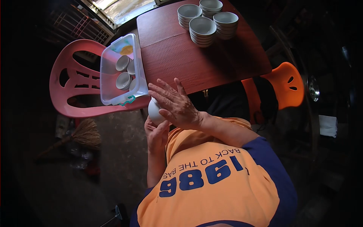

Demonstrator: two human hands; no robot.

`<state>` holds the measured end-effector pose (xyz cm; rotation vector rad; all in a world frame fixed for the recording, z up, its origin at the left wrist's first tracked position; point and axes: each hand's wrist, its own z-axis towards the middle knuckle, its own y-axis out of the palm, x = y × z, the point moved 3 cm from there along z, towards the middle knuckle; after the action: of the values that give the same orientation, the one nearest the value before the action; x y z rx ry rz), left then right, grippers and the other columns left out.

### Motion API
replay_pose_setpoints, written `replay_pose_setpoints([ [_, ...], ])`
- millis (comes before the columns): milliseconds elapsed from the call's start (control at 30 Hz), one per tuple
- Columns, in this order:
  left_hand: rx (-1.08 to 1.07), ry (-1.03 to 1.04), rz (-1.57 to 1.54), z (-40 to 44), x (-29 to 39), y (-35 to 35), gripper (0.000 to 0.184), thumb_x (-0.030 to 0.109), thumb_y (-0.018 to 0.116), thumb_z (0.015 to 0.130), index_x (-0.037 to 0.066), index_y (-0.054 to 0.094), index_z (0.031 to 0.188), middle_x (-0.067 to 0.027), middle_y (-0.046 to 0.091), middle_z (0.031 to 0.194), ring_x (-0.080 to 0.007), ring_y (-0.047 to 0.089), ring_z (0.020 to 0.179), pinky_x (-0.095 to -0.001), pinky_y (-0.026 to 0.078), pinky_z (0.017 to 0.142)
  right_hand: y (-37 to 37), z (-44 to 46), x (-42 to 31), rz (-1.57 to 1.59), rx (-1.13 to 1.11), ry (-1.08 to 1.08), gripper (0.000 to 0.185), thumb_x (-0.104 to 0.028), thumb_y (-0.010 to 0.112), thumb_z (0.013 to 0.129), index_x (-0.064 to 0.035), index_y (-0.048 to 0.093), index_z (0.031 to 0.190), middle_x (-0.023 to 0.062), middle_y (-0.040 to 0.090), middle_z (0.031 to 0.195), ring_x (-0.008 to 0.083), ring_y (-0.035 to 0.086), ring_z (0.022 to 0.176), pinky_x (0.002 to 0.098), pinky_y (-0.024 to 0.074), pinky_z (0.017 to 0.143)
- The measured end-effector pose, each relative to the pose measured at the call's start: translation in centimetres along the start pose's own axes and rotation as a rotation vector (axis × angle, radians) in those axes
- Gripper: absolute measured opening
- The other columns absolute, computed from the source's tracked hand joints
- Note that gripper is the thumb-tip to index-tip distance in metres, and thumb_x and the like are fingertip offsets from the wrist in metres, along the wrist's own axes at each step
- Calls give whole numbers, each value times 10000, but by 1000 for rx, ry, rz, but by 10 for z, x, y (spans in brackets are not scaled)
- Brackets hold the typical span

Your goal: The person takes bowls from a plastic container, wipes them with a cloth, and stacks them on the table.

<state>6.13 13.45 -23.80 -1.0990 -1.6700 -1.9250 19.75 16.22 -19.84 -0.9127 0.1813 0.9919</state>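
A white bowl [154,112] is in front of my body, just off the near left corner of the table. My left hand [155,135] is closed on its lower edge, with the thumb along the side. Over the bowl's upper right side lies my right hand [176,104], its fingers stretched and spread, covering part of the bowl. Left of my hands, a clear plastic tub [142,77] holds several small white bowls [123,80] and something yellow [126,50].
The tub rests on a pink plastic chair [60,89]. Several stacks of white bowls [202,31] stand at the far side of the red-brown table [170,56]. An orange chair [289,89] is at the right. A straw broom [86,134] lies on the floor at left.
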Motion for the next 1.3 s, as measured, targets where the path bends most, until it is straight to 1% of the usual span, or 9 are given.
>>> replay_pose_setpoints([
  [267,89,55,-33,9,14,5,456,-55,616,773,-47,458,1201,-156,569,1146,-235,581,1058,-355,451,949,11,-12,22,646,-215,331,532,-242,355,991,-60,171,1456,192,252,1469,339,235,1369,424,195,1108],
  [500,161,48,161,5,13,-7,485,-22,648,745,-61,464,1193,-151,580,1112,-225,594,1021,-356,463,924,25,-18,29,398,-60,195,472,-125,375,979,1,254,1418,236,411,1361,308,506,1186,326,448,929],
  [600,75,-9,211,0,20,-3,446,-25,663,744,-47,505,1161,-127,605,1079,-200,611,971,-319,482,883,3,-7,41,731,-16,637,418,-176,425,980,-12,383,1362,196,482,1311,165,564,1084,274,504,806],
  [767,25,-114,610,0,19,5,273,-8,657,708,-39,604,974,-40,639,920,-84,585,851,-239,477,761,6,6,-9,207,-117,-145,207,-200,504,932,-29,589,1012,152,568,1068,276,573,1023,410,363,1021],
  [900,-9,-195,634,-5,22,12,255,-18,644,693,-51,620,945,-39,644,885,-87,596,805,-245,490,731,19,-9,31,76,-30,-189,138,-166,586,845,-50,533,793,83,562,721,237,582,652,382,446,612],
  [967,-5,-193,509,-6,21,11,267,-26,638,679,-57,619,944,-37,642,880,-82,593,803,-248,493,726,24,-19,51,561,-336,208,147,-120,600,807,-36,524,900,93,556,709,237,582,592,340,449,494],
  [1000,-7,-196,510,-6,20,10,267,-26,638,679,-57,619,944,-37,642,880,-82,593,803,-248,493,726,32,-25,56,281,-65,-176,187,-78,588,808,-32,512,972,98,566,685,230,582,570,329,451,439],
  [1267,-58,-275,547,-8,22,3,274,-47,642,655,-59,637,929,-52,653,853,-89,601,775,-231,482,737,17,-5,21,85,-79,-311,197,-186,507,881,-23,591,808,98,597,710,221,565,623,335,458,570],
  [1300,-64,-275,549,-8,22,4,274,-47,642,655,-59,637,929,-52,653,853,-89,601,775,-231,482,737,22,-7,37,575,-221,133,257,-233,475,907,-33,587,791,75,595,704,193,559,618,328,460,574],
])
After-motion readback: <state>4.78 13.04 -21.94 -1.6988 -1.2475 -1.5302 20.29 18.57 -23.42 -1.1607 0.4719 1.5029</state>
